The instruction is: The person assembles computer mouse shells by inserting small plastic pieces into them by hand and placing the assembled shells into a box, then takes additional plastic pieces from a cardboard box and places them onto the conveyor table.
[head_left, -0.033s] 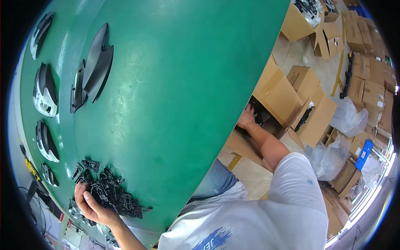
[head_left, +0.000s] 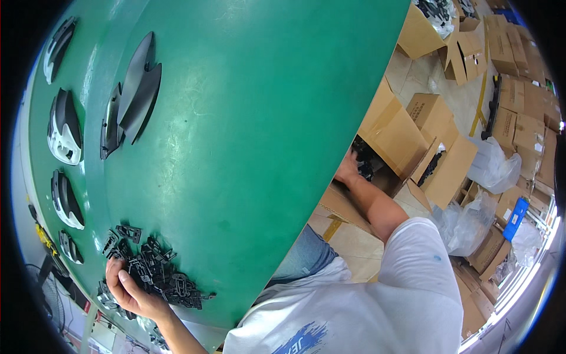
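My left hand (head_left: 134, 295) rests at the near-left side of a heap of small black plastic clips (head_left: 168, 277) on the green table (head_left: 253, 130). Its fingers are curled toward the thumb against the heap's edge; whatever lies between them is hidden. Off the table's right edge, my right hand (head_left: 346, 168) reaches down into an open cardboard box (head_left: 392, 133). Black parts (head_left: 364, 164) lie in that box beside the hand. The table edge and shadow conceal the right fingertips.
Glossy dark curved panels (head_left: 140, 91) lie at the table's far left. Several black-and-white shells (head_left: 63, 133) line the left edge. More cartons (head_left: 451, 171) and clear plastic bags (head_left: 492, 165) crowd the floor at right.
My right hand has shifted slightly left and nearer the table edge, uncovering more of the black parts in the box. The left hand stays in place.
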### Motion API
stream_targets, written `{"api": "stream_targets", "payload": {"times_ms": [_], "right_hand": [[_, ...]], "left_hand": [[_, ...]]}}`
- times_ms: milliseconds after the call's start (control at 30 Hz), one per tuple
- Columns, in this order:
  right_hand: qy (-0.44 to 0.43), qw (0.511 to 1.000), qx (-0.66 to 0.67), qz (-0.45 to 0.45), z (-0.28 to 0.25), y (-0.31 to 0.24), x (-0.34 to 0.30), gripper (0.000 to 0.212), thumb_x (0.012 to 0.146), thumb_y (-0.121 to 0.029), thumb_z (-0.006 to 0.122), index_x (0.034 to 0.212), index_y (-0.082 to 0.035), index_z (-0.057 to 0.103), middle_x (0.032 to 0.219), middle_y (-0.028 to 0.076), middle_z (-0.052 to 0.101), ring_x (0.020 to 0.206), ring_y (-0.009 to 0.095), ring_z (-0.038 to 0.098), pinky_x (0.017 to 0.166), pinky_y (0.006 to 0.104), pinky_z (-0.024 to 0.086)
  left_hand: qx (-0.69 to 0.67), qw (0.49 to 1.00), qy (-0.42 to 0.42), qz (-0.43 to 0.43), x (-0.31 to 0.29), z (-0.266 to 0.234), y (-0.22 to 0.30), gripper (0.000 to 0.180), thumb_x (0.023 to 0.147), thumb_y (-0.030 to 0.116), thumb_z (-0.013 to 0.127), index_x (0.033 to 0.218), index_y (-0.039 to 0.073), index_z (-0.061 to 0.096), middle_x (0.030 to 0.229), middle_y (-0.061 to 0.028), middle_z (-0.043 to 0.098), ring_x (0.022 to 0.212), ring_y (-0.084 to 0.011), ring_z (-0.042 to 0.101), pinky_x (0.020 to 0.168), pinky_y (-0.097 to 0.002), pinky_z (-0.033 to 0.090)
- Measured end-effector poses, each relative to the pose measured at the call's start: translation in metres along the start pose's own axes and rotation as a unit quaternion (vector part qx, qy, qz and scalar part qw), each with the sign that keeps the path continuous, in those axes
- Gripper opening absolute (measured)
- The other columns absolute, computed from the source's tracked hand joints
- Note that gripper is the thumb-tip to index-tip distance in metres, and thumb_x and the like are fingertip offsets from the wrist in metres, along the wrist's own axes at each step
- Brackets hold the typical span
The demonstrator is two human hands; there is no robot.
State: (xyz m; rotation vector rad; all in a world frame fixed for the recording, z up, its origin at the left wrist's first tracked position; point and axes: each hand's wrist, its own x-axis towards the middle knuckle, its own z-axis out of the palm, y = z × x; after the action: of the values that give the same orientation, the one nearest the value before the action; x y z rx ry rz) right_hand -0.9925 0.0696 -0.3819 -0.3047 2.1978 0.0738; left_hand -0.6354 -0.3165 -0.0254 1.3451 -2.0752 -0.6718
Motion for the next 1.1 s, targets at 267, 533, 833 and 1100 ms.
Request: {"api": "stream_targets", "payload": {"times_ms": [267,533,833,1100], "right_hand": [[0.106,0.99,0.072,-0.059,0.075,-0.012,0.041,0.1,0.082,-0.037,0.085,0.163,-0.023,0.03,0.166,0.026,0.021,0.134,0.062,0.043,0.108,0.0629,0.05],[0.188,0.961,0.186,-0.079,0.026,-0.019,0.012,0.057,0.088,-0.021,0.075,0.14,-0.011,0.055,0.14,0.024,0.053,0.119,0.051,0.061,0.103,0.0549,0.053],[0.153,0.869,0.471,0.023,-0.02,0.032,-0.012,0.032,0.088,-0.016,0.074,0.119,-0.008,0.067,0.104,0.01,0.07,0.095,0.025,0.07,0.084,0.0401,0.058],[0.053,0.765,0.641,0.032,-0.066,0.08,-0.09,0.037,0.097,-0.013,0.067,0.132,-0.014,0.057,0.11,0.003,0.066,0.098,0.017,0.064,0.075,0.037,0.054]], "left_hand": [[0.006,1.0,0.002,-0.001,0.002,0.004,0.009,0.024,0.11,0.009,0.05,0.122,-0.006,0.065,0.125,-0.0151,0.068,0.127,-0.0283,0.059,0.117,-0.044,0.041],[-0.009,1.0,-0.002,0.002,0.007,0.007,0.007,0.023,0.109,0.01,0.053,0.119,-0.005,0.067,0.124,-0.0147,0.07,0.127,-0.0283,0.06,0.118,-0.0442,0.04],[-0.034,0.999,-0.015,0.002,0.011,0.016,0.011,0.021,0.109,0.01,0.056,0.117,-0.005,0.07,0.12,-0.0123,0.072,0.126,-0.0256,0.061,0.117,-0.042,0.039],[-0.043,0.999,-0.027,0.019,0.017,0.02,0.012,0.022,0.109,0.013,0.06,0.117,-0.003,0.072,0.121,-0.0111,0.072,0.124,-0.0229,0.062,0.116,-0.0382,0.041]]}}
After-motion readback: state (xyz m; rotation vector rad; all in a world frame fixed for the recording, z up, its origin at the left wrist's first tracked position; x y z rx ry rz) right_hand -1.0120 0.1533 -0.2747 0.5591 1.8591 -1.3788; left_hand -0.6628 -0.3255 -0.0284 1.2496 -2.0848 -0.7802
